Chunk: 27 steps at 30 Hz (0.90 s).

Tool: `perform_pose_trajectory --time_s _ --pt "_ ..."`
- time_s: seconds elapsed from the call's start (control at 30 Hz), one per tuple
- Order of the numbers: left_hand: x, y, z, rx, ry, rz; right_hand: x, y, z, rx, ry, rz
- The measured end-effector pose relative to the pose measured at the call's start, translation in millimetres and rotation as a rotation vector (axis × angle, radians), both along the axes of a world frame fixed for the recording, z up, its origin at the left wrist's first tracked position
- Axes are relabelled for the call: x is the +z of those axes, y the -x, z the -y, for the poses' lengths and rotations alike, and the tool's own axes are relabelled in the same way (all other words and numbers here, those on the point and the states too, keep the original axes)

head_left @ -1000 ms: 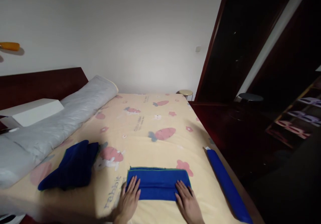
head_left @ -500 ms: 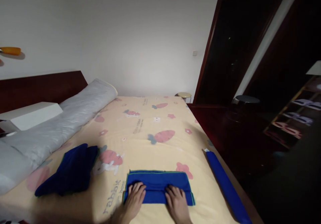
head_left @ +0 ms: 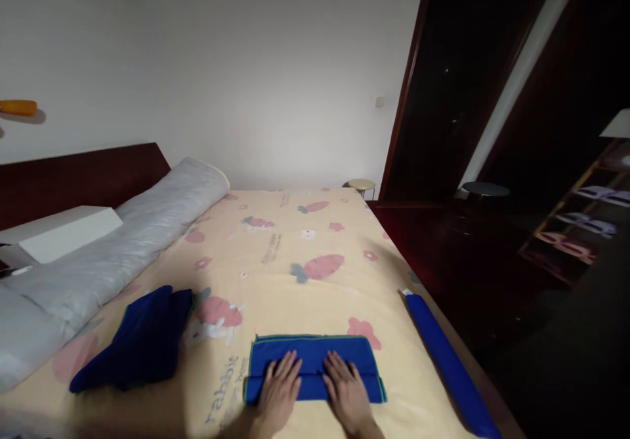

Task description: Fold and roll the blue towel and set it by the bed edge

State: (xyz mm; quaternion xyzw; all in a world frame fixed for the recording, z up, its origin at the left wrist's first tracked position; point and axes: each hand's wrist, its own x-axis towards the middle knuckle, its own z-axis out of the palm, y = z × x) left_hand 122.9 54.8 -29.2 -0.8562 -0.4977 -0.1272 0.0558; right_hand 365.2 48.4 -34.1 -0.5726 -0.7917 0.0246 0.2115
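Note:
A folded blue towel (head_left: 315, 355) with a green edge lies flat on the yellow carrot-print bedsheet (head_left: 295, 249) near the bed's front edge. My left hand (head_left: 279, 392) rests palm down on the towel's middle left, fingers stretched out. My right hand (head_left: 346, 390) lies flat beside it on the middle right, fingers spread. The two hands are close together and hold nothing.
A crumpled dark blue cloth (head_left: 135, 337) lies to the left. A rolled blue towel (head_left: 450, 363) lies along the bed's right edge. A grey bolster (head_left: 113, 242), a white box (head_left: 54, 232), the headboard, a dark doorway, stools and shelves surround the bed.
Both hands slid inward from the towel's ends toward its middle, still flat on it. The view shifted slightly.

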Motion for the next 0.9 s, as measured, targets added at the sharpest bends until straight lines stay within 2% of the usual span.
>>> perform_pose_trajectory --time_s 0.13,0.2,0.27,0.37,0.4,0.47,0.53,0.6,0.67,0.7,0.77,0.8,0.83,0.9 --pt "0.3 73 -9 0.334 -0.066 -0.048 -7.6 -72 -2 -0.277 -0.001 0.003" --pt "5.9 82 -5 0.385 -0.123 -0.044 -7.7 -78 6 -0.289 -0.048 -0.007" --pt "13.4 61 1 0.291 -0.147 -0.040 -3.6 -56 13 -0.188 -0.088 -0.021" --pt "19.4 6 7 0.007 -0.105 -0.044 5.7 0 16 0.085 -0.079 -0.038" --pt "18.6 -7 7 -0.048 -0.075 -0.046 8.1 14 14 0.146 -0.057 -0.042" --pt "13.7 -14 3 -0.042 0.012 -0.056 10.4 22 9 0.172 0.011 -0.041" --pt "7.2 10 -2 0.105 0.112 -0.075 9.3 1 4 0.070 0.085 -0.029" --pt "2.8 51 -5 0.298 0.180 -0.110 5.6 -38 4 -0.067 0.133 -0.006" --pt "2.2 93 -4 0.447 0.155 -0.148 0.6 -79 8 -0.167 0.130 0.022" --pt "3.4 109 -1 0.481 0.101 -0.161 -2.0 -96 13 -0.201 0.103 0.039" --pt "7.0 124 10 0.447 -0.051 -0.173 -6.9 -116 24 -0.236 0.002 0.077" --pt "8.5 124 16 0.378 -0.124 -0.180 -9.0 -119 30 -0.220 -0.061 0.098" --pt "9.1 119 23 0.279 -0.186 -0.190 -11.0 -118 36 -0.173 -0.125 0.121" --pt "6.2 100 35 0.013 -0.275 -0.220 -14.6 -107 46 0.014 -0.231 0.165"
